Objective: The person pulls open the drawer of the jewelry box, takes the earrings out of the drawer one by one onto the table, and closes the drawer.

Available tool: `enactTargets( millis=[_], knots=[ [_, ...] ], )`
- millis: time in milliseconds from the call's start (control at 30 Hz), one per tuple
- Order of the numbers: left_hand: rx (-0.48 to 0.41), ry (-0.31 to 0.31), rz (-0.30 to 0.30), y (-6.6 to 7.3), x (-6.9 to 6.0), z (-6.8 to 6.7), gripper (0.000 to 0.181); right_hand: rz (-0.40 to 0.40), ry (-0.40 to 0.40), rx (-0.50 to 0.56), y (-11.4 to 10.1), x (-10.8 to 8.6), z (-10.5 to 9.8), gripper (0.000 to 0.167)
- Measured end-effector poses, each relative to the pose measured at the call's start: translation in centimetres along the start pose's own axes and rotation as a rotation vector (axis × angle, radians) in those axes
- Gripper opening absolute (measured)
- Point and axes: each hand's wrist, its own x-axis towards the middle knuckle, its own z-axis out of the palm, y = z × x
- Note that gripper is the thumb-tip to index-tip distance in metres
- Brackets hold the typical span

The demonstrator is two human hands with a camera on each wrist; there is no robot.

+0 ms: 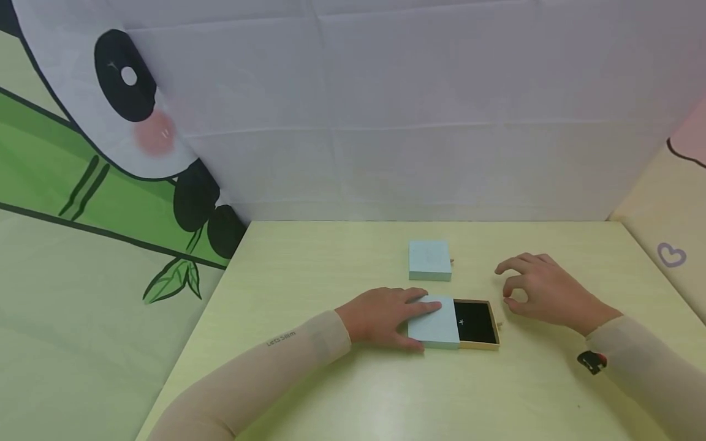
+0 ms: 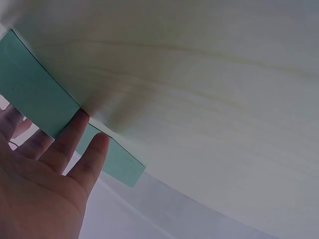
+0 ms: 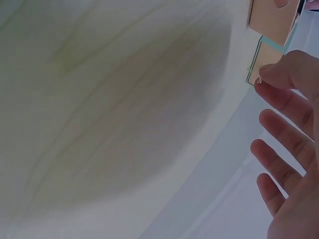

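We would hold the sleeve of the near blue box steady on the table with the left hand, which lies spread over it with fairly straight fingers, pressing just enough to stop it sliding. The tray sticks partly out on the right, and in our judgement it is best left level. The right hand hovers beside it, well apart from the left, thumb and index tips together in a pinch; we would move it gently, since so slight a thing could slip. The head view does not tell us whether that pinch holds anything, but the right wrist view shows a small shiny thing between the tips, too tiny to identify. Only the head view shows the white star shape on the tray's black lining and the far box whole.
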Motion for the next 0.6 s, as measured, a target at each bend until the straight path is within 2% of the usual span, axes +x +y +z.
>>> enactTargets(
  millis=[600],
  knots=[
    [-0.013,-0.014,-0.004,0.0,0.0,-0.1,0.09,0.044,0.001,0.018,1.0,-1.1,1.5,0.023]
  ],
)
